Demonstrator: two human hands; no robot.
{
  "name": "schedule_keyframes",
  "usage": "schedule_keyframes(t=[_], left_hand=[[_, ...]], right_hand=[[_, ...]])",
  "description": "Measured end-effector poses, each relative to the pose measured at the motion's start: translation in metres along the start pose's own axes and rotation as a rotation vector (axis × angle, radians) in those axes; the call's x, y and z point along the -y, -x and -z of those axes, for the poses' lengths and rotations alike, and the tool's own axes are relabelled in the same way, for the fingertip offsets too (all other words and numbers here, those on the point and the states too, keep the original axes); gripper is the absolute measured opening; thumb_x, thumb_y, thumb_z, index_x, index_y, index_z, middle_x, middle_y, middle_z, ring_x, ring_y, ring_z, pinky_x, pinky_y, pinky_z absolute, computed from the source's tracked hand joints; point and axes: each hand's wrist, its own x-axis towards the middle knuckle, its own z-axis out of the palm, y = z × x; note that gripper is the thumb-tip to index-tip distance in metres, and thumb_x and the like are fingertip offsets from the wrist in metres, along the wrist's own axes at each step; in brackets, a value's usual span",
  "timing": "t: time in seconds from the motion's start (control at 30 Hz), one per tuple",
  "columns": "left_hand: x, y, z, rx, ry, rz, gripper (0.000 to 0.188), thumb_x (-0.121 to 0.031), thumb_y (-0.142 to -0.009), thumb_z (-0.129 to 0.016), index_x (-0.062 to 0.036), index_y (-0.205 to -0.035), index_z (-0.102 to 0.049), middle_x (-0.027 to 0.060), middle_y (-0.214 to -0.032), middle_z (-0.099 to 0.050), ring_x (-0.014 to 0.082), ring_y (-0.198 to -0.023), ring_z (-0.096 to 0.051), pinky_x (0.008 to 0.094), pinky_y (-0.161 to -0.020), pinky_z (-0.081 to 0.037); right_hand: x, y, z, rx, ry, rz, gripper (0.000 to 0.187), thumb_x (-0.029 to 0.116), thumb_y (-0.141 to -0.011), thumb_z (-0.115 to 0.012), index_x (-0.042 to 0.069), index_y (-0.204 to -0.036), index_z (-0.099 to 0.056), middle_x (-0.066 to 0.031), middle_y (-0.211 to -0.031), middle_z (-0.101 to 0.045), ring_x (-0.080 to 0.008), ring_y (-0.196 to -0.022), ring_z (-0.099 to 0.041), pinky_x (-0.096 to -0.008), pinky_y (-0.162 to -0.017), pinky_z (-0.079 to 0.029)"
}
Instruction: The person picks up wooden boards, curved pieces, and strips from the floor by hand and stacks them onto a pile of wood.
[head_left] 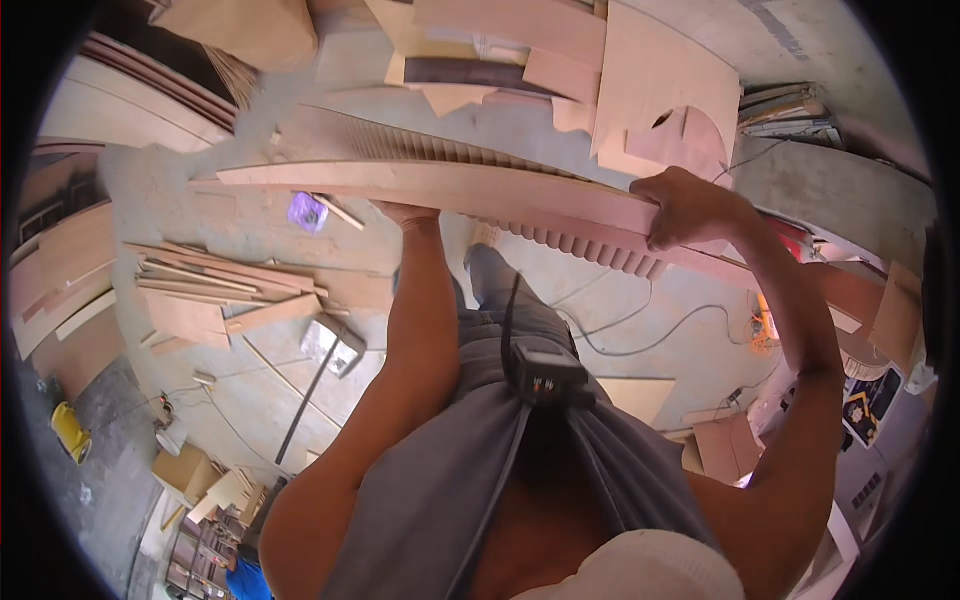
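Observation:
A long wooden panel (pixel 450 184) lies across in front of me, its pale edge turned up toward me. Rows of rounded ribs (pixel 570 240) show along its near side, and more slats show beyond the far edge. My right hand (pixel 695 208) has its fingers bent over the panel's upper edge, right of the middle. Lower down, my left hand (pixel 408 214) supports the panel from beneath, left of the middle, with most of its fingers hidden behind the wood. Both arms carry it above the floor, over my feet.
Wood strips and offcuts (pixel 225 290) lie piled on the left floor, near a long-handled dustpan (pixel 333 345) and a purple packet (pixel 307 212). Cables (pixel 650 345) trail on the right. Large boards (pixel 665 75) stand at the far side; a cardboard box (pixel 185 472) sits lower left.

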Motion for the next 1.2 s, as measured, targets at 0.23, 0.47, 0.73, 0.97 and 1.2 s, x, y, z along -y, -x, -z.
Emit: schedule_keyframes(t=[0.23, 0.47, 0.73, 0.97, 1.2], left_hand=[[0.013, -0.061, -0.059, -0.256, 0.317, 0.022, 0.093, -0.079, -0.074, -0.028, -0.0124, -0.139, -0.028, 0.0099, -0.146, -0.025, 0.0313, -0.132, -0.026, 0.0484, -0.107, -0.022], [0.058, -0.144, -0.087, -0.302, 0.081, -0.006, 0.082, -0.070, -0.080, -0.039, -0.0138, -0.138, -0.030, 0.0080, -0.142, -0.031, 0.0298, -0.129, -0.031, 0.0456, -0.106, -0.026], [0.116, -0.206, -0.112, -0.358, -0.153, 0.016, 0.080, -0.068, -0.080, -0.041, -0.0155, -0.138, -0.029, 0.0060, -0.141, -0.033, 0.0272, -0.129, -0.031, 0.0428, -0.106, -0.026], [0.164, -0.227, -0.117, -0.379, -0.116, 0.066, 0.080, -0.071, -0.079, -0.036, -0.0190, -0.139, -0.028, 0.0073, -0.144, -0.028, 0.0277, -0.132, -0.027, 0.0461, -0.108, -0.023], [0.253, -0.237, -0.128, -0.483, -0.147, -0.021, 0.062, -0.056, -0.092, -0.023, -0.0152, -0.139, -0.028, 0.0073, -0.142, -0.029, 0.0235, -0.130, -0.030, 0.0432, -0.108, -0.026]], right_hand=[[-0.039, 0.019, 0.065, -0.124, 0.238, 0.140, 0.035, 0.017, -0.056, -0.071, -0.002, -0.079, -0.054, -0.0204, -0.069, -0.058, -0.0327, -0.066, -0.061, -0.0375, -0.058, -0.046], [-0.076, -0.013, 0.161, -0.050, 0.009, -0.253, 0.032, 0.013, -0.061, -0.071, -0.004, -0.084, -0.058, -0.0155, -0.067, -0.061, -0.0205, -0.061, -0.061, -0.0345, -0.058, -0.047], [-0.140, -0.027, 0.221, -0.245, 0.235, -0.218, 0.028, 0.014, -0.065, -0.065, 0.001, -0.087, -0.054, -0.0188, -0.074, -0.062, -0.0353, -0.073, -0.061, -0.0424, -0.065, -0.046], [-0.212, -0.025, 0.245, -0.302, 0.356, -0.187, 0.028, 0.017, -0.066, -0.068, 0.003, -0.086, -0.054, -0.0182, -0.075, -0.063, -0.0375, -0.076, -0.060, -0.0454, -0.066, -0.045], [-0.348, -0.025, 0.266, -0.488, 0.318, -0.014, 0.037, 0.013, -0.072, -0.064, 0.006, -0.108, -0.057, -0.0194, -0.096, -0.061, -0.0342, -0.089, -0.060, -0.0415, -0.076, -0.047]])
